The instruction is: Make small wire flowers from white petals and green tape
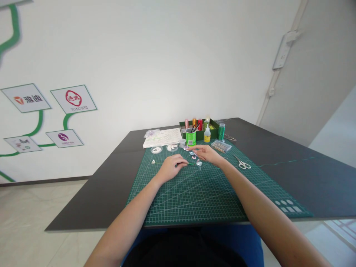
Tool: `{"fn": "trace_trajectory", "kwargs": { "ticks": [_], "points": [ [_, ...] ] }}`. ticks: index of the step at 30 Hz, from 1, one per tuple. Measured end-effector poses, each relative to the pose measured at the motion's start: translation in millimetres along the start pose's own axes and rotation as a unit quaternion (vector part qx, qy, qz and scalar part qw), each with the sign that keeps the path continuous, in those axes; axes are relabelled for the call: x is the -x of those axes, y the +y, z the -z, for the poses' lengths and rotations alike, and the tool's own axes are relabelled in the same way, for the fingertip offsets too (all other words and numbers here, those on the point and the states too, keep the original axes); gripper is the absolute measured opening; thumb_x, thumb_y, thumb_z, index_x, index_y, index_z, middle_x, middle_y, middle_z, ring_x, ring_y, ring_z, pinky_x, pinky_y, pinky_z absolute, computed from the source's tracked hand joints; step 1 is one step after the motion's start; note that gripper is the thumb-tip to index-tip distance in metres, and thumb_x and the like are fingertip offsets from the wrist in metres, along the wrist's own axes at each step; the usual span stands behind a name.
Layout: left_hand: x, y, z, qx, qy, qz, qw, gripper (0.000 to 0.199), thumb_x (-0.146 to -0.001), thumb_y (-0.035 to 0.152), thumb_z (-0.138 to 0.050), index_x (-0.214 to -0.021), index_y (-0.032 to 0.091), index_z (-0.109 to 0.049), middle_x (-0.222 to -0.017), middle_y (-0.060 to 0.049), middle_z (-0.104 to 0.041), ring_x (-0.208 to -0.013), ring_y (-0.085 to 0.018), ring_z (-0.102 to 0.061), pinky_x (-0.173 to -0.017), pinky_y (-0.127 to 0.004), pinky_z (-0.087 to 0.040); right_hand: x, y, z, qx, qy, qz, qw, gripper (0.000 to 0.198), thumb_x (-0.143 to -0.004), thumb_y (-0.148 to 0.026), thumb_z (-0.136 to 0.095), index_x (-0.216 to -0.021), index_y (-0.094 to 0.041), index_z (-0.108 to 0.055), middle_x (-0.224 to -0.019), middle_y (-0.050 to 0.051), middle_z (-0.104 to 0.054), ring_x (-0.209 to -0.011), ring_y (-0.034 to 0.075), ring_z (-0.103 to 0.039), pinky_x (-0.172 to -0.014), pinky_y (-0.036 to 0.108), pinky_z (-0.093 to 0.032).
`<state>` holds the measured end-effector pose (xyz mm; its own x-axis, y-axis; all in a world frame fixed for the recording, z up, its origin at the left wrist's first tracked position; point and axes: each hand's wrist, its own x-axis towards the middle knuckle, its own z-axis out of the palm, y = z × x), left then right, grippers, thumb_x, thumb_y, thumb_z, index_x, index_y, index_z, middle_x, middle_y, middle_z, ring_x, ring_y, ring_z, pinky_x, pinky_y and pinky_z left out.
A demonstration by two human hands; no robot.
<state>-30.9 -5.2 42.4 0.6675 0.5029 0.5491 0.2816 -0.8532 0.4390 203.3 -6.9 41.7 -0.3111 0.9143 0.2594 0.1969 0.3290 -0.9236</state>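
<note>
My left hand (172, 167) is closed in a pinch on a thin green flower stem (191, 164), low over the green cutting mat (178, 204). At the stem's right end is a shiny, see-through flower head (198, 162). My right hand (207, 154) reaches in from the right, fingers stretched out and slightly apart above small pale, glossy petals (185, 148). Whether its fingertips touch a petal is too small to tell. Just below those fingertips lies a small round pinkish piece with a dark centre (194, 157). A small white bud on a stem (153, 162) lies left of my left hand.
Behind my hands stand a green can with tools (190, 138), a glue bottle (207, 134) and a dark green box of thread spools (214, 132). White-handled scissors (244, 165) and a clear box of sticks (221, 146) lie right. Shallow dishes (156, 150) and white sheets (162, 138) are left.
</note>
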Motion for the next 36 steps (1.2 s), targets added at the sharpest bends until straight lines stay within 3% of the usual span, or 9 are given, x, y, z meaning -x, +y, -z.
{"fn": "trace_trajectory", "kwargs": {
  "ticks": [8,16,25,36],
  "points": [
    [-0.8,-1.5,-0.3,0.014,0.035,-0.003,0.999,0.015,-0.090,0.025,-0.061,-0.092,0.021,-0.075,-0.086,-0.004,-0.069,-0.080,-0.016,-0.063,-0.076,-0.027,-0.047,-4.0,10.1,-5.2,0.049,-0.022,-0.038,0.998,0.053,-0.082,-0.049,-0.059,-0.114,-0.008,-0.068,-0.045,-0.009,-0.033,-0.041,0.006,-0.026,-0.042,0.021,-0.018],
    [-1.4,-3.1,1.7,-0.005,0.083,0.024,0.996,0.012,-0.089,0.022,-0.063,-0.089,0.020,-0.074,-0.083,-0.004,-0.069,-0.075,-0.015,-0.061,-0.071,-0.027,-0.046,-7.1,18.9,-14.7,0.089,-0.057,-0.050,0.993,0.040,-0.081,-0.035,-0.056,-0.108,-0.009,-0.069,-0.045,-0.008,-0.038,-0.041,0.008,-0.033,-0.042,0.020,-0.026],
    [-1.0,-6.9,1.3,-0.019,0.126,0.056,0.990,0.009,-0.086,0.018,-0.064,-0.086,0.020,-0.073,-0.080,-0.003,-0.069,-0.073,-0.014,-0.061,-0.069,-0.026,-0.046,-8.1,25.2,-16.5,0.085,-0.110,-0.047,0.989,0.048,-0.083,-0.041,-0.057,-0.114,-0.006,-0.066,-0.039,-0.010,-0.036,-0.037,0.008,-0.031,-0.040,0.019,-0.027],
    [-2.0,-8.7,4.0,-0.021,0.146,0.090,0.985,0.009,-0.085,0.015,-0.064,-0.084,0.018,-0.072,-0.081,-0.002,-0.070,-0.072,-0.014,-0.061,-0.069,-0.026,-0.047,-3.1,11.2,-18.0,0.096,-0.154,-0.055,0.982,0.046,-0.087,-0.038,-0.054,-0.116,-0.006,-0.066,-0.038,-0.010,-0.036,-0.035,0.007,-0.031,-0.040,0.020,-0.028]
  ]
}}
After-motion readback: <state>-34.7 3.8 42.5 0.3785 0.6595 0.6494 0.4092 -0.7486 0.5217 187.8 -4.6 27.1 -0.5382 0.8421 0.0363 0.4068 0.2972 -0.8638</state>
